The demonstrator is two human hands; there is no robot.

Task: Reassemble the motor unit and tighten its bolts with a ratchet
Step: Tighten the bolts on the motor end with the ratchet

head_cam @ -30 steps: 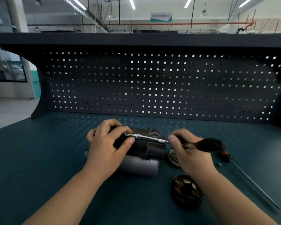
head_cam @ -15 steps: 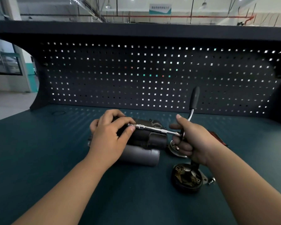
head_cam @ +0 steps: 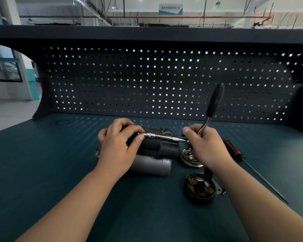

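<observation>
- Teal, matte table (head_cam: 42,172) carries the work. A dark pegboard (head_cam: 147,84) pierced with square holes stands upright behind it.
- Motor unit (head_cam: 157,151) lies on its side at the table's centre. It has a dark upper housing and a smooth grey cylinder on the side nearest the person.
- Left grip (head_cam: 117,147) is closed over the left end of the motor unit, fingers curled across the dark housing. The thumb tip touches the socket end of the extension bar.
- Ratchet (head_cam: 214,102) has a rounded black handle that stands up, tilted slightly right, on a chrome neck.
- Extension bar (head_cam: 163,136), slim chrome with knurled bands, runs nearly level across the top of the motor unit.
- Right grip (head_cam: 205,145) is wrapped round the ratchet at its head, where neck meets bar.
- Round bright-metal cover (head_cam: 189,158) lies just right of the motor unit, partly under the right grip.
- Black round cap (head_cam: 199,189), with brass-coloured parts inside, lies nearer the person, apart from the motor unit.
- Small bolt (head_cam: 223,193) lies just right of that cap.
- Screwdriver (head_cam: 232,149), with a red-and-black handle and a long thin dark shaft, lies on the table at right.
</observation>
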